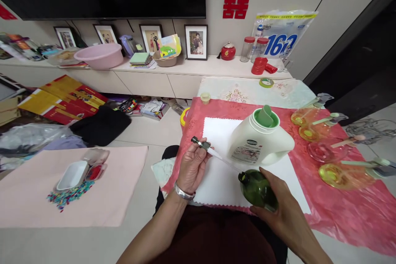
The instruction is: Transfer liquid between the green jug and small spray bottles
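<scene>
In my left hand (192, 167) is a dark pump head (201, 144), pinched between thumb and fingers. Its thin clear tube (225, 160) slants down to the right and its end meets the mouth of a dark green bottle (258, 189); whether it is inside I cannot tell. My right hand (283, 202) is wrapped round that bottle, which is tilted with its neck toward my left hand. Just beyond stands a large white detergent jug (247, 142), a green spout piece (266, 117) showing in its uncapped mouth. A white scalloped mat (213, 189) lies beneath.
Several clear pump bottles with yellow or pink liquid, such as one bottle (334, 175), line the right side of the red tablecloth (324, 210). A small cup (205, 98) and green tape roll (266, 83) sit farther back. Left, colourful small pieces (69, 195) lie beside a white tray (72, 175).
</scene>
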Demonstrator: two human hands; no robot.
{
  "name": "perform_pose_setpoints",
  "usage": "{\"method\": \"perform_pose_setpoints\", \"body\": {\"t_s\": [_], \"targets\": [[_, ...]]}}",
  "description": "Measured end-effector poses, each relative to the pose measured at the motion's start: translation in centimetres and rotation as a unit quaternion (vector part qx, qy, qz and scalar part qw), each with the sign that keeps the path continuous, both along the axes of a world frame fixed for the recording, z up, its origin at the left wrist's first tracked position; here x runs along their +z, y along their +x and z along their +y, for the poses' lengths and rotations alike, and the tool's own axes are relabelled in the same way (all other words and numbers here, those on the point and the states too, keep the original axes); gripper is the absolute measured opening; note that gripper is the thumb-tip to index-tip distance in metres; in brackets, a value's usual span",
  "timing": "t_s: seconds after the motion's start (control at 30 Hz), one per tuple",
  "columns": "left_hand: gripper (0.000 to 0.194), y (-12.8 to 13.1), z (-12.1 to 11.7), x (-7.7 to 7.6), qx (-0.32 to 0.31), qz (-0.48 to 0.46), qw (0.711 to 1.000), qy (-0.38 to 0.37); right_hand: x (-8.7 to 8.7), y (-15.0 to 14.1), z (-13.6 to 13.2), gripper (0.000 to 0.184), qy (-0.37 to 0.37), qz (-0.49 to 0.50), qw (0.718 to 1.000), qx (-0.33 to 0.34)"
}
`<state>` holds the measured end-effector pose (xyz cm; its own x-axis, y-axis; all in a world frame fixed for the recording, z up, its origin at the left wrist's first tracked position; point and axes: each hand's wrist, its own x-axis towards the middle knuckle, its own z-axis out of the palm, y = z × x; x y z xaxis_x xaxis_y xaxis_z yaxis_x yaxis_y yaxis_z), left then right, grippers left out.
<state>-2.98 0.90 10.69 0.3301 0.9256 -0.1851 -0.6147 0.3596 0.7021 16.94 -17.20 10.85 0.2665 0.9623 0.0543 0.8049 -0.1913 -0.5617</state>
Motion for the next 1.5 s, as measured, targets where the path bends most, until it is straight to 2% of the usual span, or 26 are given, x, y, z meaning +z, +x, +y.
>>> {"method": "perform_pose_setpoints", "body": {"t_s": [0.17,0.37,0.53,0.73,0.93,1.1,1.27,1.5], "targets": [[0.038,-0.2,-0.6,0.7,0.004,0.022,0.999,0.033,-0.2,-0.1,0.5,0.081,-0.007,-0.005,1.0,0.015],[0.039,-0.6,0.0,1.0,0.017,0.048,0.997,0.063,-0.1,-0.4,0.7,0.08,-0.008,0.025,1.0,0.01],[0.039,-0.1,-0.7,1.2,-0.023,0.065,0.994,0.083,0.2,-1.0,1.0,0.077,-0.007,0.059,0.998,0.002],[0.041,1.0,-2.3,0.5,-0.079,0.082,0.99,0.078,0.1,-1.5,1.4,0.078,-0.004,0.051,0.998,0.028],[0.042,1.1,-2.5,0.0,-0.09,0.094,0.988,0.083,0.3,-2.1,1.6,0.08,-0.014,0.067,0.998,0.015],[0.042,1.2,-2.7,0.1,-0.1,0.085,0.989,0.064,0.2,-2.5,1.6,0.081,0.021,0.11,0.994,-0.005],[0.043,1.4,-3.5,-0.1,-0.136,0.087,0.985,0.058,0.2,-2.8,2.0,0.075,0.048,0.142,0.989,0.007],[0.042,1.7,-3.9,-0.3,-0.151,0.086,0.983,0.059,0.1,-2.6,2.3,0.071,0.071,0.157,0.985,0.013]]}}
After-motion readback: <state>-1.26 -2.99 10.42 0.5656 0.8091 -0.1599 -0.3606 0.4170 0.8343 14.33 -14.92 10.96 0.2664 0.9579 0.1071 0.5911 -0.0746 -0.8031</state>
